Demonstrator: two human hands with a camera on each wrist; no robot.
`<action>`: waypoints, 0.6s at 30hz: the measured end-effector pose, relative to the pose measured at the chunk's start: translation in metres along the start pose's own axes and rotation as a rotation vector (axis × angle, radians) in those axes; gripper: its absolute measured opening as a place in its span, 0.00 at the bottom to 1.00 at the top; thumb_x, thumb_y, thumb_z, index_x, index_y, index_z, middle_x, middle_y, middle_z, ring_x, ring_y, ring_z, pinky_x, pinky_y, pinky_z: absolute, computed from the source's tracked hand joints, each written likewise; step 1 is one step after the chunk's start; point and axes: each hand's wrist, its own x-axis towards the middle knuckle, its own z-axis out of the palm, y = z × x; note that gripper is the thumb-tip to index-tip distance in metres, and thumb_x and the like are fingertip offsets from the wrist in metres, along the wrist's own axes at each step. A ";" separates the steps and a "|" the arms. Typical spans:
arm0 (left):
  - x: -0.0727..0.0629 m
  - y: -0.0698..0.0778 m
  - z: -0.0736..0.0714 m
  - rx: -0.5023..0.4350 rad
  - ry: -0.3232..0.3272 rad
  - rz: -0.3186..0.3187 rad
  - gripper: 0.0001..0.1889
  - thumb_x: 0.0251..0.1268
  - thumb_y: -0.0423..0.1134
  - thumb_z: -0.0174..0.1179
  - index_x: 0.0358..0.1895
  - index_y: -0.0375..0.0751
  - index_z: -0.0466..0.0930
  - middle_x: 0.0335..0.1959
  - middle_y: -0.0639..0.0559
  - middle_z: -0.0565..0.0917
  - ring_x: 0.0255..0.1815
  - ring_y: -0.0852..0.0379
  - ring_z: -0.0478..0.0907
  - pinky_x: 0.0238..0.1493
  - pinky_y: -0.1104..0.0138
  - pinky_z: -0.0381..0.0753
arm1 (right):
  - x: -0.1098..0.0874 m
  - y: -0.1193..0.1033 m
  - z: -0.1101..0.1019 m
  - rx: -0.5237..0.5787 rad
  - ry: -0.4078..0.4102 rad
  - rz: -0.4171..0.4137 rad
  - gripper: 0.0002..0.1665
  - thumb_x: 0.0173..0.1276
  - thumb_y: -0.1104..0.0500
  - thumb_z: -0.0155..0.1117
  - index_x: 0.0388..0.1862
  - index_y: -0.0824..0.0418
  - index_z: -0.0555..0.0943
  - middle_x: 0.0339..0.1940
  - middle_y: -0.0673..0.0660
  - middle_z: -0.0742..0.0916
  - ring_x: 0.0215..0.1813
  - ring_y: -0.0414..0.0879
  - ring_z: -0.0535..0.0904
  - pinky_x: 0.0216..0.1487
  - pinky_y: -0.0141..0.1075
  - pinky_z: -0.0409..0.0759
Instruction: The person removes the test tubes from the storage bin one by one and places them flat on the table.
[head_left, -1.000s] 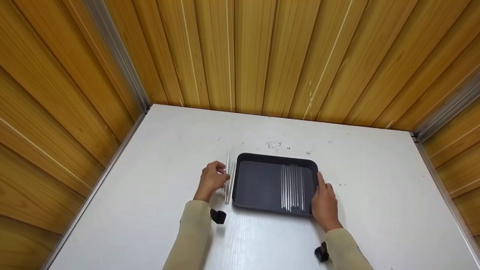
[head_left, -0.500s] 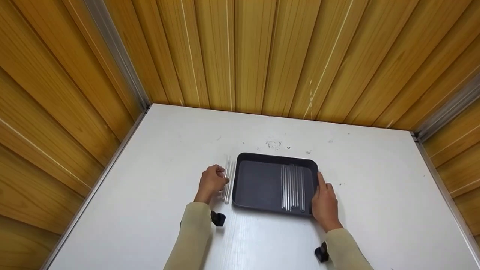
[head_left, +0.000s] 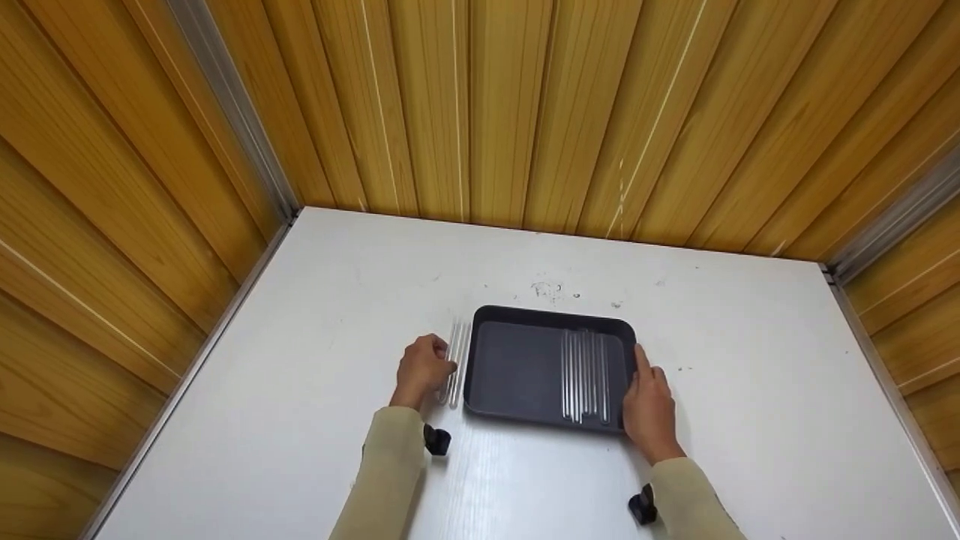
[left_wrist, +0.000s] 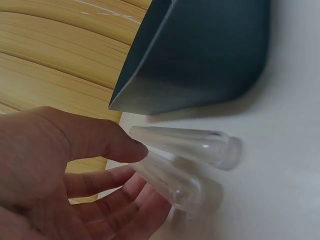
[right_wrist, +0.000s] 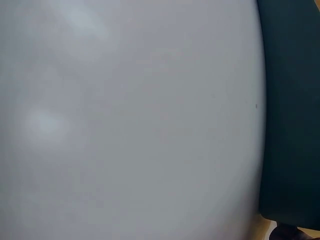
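My left hand [head_left: 424, 367] is beside the dark tray's left wall, its thumb and fingers pinching a clear test tube [left_wrist: 170, 182]. In the left wrist view the tube's rounded end points away from the palm. Another clear test tube [left_wrist: 185, 142] lies between it and the tray [head_left: 517, 367]. Inside the tray, several test tubes [head_left: 585, 375] lie side by side at the right. My right hand [head_left: 651, 411] rests along the tray's right edge, index finger stretched along the rim. Only the tray's outer wall [right_wrist: 295, 110] shows in the right wrist view, not the fingers.
The white table [head_left: 360, 285] bears dark scuff marks [head_left: 549, 289] behind the tray. Wood-patterned panels [head_left: 495, 112] close off the back and both sides. Small black devices [head_left: 437, 440] sit at both wrists.
My left hand has drawn slightly towards the body, and the far end of the pinched test tube has come down beside the others. My right hand and the tray stay put.
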 end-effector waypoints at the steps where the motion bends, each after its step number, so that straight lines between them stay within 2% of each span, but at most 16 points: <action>1: 0.000 0.000 0.000 0.005 0.002 0.002 0.15 0.52 0.33 0.66 0.45 0.37 0.79 0.35 0.48 0.79 0.36 0.52 0.75 0.37 0.62 0.75 | 0.000 0.000 0.000 -0.001 0.001 -0.001 0.30 0.77 0.66 0.40 0.76 0.62 0.56 0.47 0.70 0.76 0.44 0.62 0.78 0.47 0.54 0.76; 10: 0.000 -0.001 -0.003 0.007 -0.003 0.010 0.13 0.54 0.34 0.63 0.44 0.37 0.79 0.33 0.50 0.78 0.32 0.54 0.75 0.33 0.65 0.73 | 0.000 0.002 0.001 -0.004 0.005 0.002 0.29 0.77 0.66 0.39 0.76 0.61 0.56 0.47 0.70 0.76 0.44 0.63 0.78 0.46 0.54 0.76; 18: -0.003 0.002 -0.008 0.029 0.023 0.047 0.16 0.54 0.35 0.65 0.47 0.36 0.80 0.36 0.49 0.82 0.34 0.53 0.78 0.42 0.58 0.79 | 0.001 0.001 0.000 0.000 -0.007 -0.009 0.30 0.77 0.67 0.38 0.76 0.62 0.56 0.48 0.71 0.76 0.45 0.64 0.79 0.47 0.55 0.77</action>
